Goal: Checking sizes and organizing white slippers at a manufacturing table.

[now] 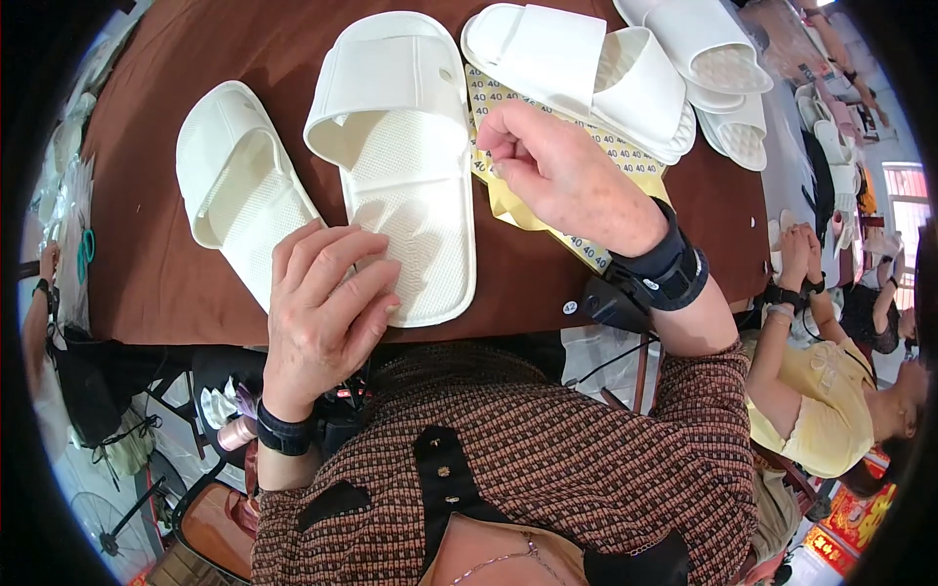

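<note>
Two white slippers lie with their toes pointing away from me: a smaller-looking one [210, 161] at the left, tilted, and a larger-looking one [420, 225] beside it. My left hand [327, 303] rests over their near ends, its loosely bent fingers apart and lying on the soles. It hides the heel of the left slipper. My right hand [567, 176] hangs over a yellow sheet of small round labels [625, 151], fingers curled and thumb tip pressed toward the index finger. Whatever it pinches, if anything, is too small to make out.
More white slippers [576, 73] overlap the label sheet and pile up at the far right. A brown cloth [147, 264] covers the table. One loose round label [570, 308] lies near its front edge. A person in yellow [811, 391] sits to the right; teal scissors [86, 249] appear at the left.
</note>
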A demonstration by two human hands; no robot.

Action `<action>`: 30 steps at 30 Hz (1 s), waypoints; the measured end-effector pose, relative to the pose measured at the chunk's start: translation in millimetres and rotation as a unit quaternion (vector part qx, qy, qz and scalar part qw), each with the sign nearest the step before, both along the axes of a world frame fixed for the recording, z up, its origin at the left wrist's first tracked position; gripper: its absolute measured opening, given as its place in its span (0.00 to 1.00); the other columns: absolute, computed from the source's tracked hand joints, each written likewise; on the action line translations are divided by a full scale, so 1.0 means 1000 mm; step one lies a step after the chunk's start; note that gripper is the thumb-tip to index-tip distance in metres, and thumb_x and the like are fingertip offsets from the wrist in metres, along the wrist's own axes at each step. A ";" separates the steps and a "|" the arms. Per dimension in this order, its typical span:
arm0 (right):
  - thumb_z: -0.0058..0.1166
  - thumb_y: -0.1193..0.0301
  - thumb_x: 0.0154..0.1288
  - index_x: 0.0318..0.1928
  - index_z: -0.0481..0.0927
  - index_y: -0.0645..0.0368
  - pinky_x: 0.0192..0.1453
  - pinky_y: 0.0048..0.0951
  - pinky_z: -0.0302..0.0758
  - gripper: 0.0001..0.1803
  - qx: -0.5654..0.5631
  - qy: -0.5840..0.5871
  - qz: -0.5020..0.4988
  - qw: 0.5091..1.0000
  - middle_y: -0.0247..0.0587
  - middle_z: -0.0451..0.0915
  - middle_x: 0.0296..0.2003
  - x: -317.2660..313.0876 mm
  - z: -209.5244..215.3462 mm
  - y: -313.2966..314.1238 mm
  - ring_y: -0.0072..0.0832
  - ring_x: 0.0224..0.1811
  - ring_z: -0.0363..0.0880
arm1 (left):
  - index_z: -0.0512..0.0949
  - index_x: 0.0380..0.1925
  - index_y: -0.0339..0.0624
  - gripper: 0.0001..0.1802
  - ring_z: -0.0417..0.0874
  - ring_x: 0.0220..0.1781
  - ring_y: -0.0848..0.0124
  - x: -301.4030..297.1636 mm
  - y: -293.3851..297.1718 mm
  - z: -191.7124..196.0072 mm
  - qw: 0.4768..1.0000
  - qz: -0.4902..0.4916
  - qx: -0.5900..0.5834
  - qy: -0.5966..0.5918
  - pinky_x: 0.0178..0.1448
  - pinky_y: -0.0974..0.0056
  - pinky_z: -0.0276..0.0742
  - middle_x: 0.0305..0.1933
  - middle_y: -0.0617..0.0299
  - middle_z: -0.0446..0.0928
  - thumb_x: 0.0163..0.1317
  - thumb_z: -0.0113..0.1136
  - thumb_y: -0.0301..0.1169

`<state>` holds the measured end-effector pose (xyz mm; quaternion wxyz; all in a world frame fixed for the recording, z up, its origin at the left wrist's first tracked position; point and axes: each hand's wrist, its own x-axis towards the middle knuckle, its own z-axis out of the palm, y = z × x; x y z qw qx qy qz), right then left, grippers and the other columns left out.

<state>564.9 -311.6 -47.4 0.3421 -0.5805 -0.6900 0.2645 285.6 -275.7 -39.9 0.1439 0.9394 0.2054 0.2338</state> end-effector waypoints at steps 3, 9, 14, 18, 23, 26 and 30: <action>0.49 0.83 0.64 0.46 0.73 0.63 0.44 0.26 0.76 0.10 0.019 -0.007 0.003 1.000 0.37 0.77 0.34 0.001 -0.002 0.001 0.23 0.36 0.76 | 0.81 0.38 0.40 0.12 0.78 0.55 0.53 0.000 0.000 0.000 1.000 0.000 0.003 0.000 0.63 0.46 0.69 0.50 0.55 0.79 0.53 0.67 0.30; 0.50 0.79 0.64 0.43 0.76 0.64 0.40 0.38 0.78 0.07 0.037 0.023 -0.001 0.999 0.49 0.81 0.32 0.002 -0.003 0.002 0.44 0.35 0.82 | 0.81 0.39 0.41 0.13 0.78 0.56 0.54 0.000 0.000 -0.002 1.000 0.004 0.004 0.002 0.64 0.46 0.69 0.50 0.56 0.79 0.53 0.67 0.30; 0.51 0.77 0.64 0.43 0.76 0.64 0.40 0.35 0.78 0.08 0.024 0.055 -0.004 0.998 0.47 0.81 0.32 0.005 -0.003 0.002 0.39 0.35 0.83 | 0.81 0.39 0.40 0.13 0.78 0.55 0.54 0.001 0.000 -0.002 1.000 0.003 0.001 0.001 0.64 0.45 0.69 0.50 0.56 0.79 0.52 0.67 0.29; 0.52 0.77 0.64 0.43 0.76 0.64 0.41 0.33 0.79 0.08 0.011 0.052 -0.008 0.999 0.46 0.82 0.32 0.006 0.002 0.001 0.37 0.35 0.83 | 0.81 0.39 0.40 0.13 0.78 0.55 0.53 0.001 0.000 -0.001 1.000 0.001 -0.001 0.001 0.64 0.45 0.69 0.50 0.56 0.79 0.52 0.67 0.29; 0.51 0.78 0.64 0.43 0.76 0.65 0.44 0.32 0.79 0.08 -0.013 0.060 0.006 0.998 0.45 0.83 0.34 0.008 0.009 0.000 0.33 0.37 0.83 | 0.81 0.39 0.40 0.13 0.78 0.55 0.53 0.000 0.001 -0.001 1.000 0.000 -0.004 0.000 0.63 0.45 0.69 0.50 0.56 0.79 0.52 0.67 0.29; 0.51 0.79 0.64 0.43 0.76 0.65 0.45 0.30 0.78 0.08 -0.007 0.085 0.024 0.996 0.42 0.82 0.35 0.009 0.010 0.001 0.29 0.38 0.81 | 0.81 0.39 0.40 0.13 0.78 0.55 0.53 -0.002 0.001 0.000 1.000 0.000 -0.005 -0.003 0.63 0.45 0.69 0.50 0.55 0.79 0.52 0.67 0.29; 0.52 0.80 0.64 0.43 0.76 0.63 0.45 0.25 0.76 0.07 0.008 0.098 0.017 0.995 0.35 0.80 0.36 0.019 0.019 0.001 0.21 0.39 0.78 | 0.81 0.39 0.41 0.14 0.78 0.55 0.53 -0.003 0.002 0.003 1.000 -0.002 -0.008 -0.005 0.63 0.47 0.69 0.50 0.56 0.79 0.51 0.68 0.29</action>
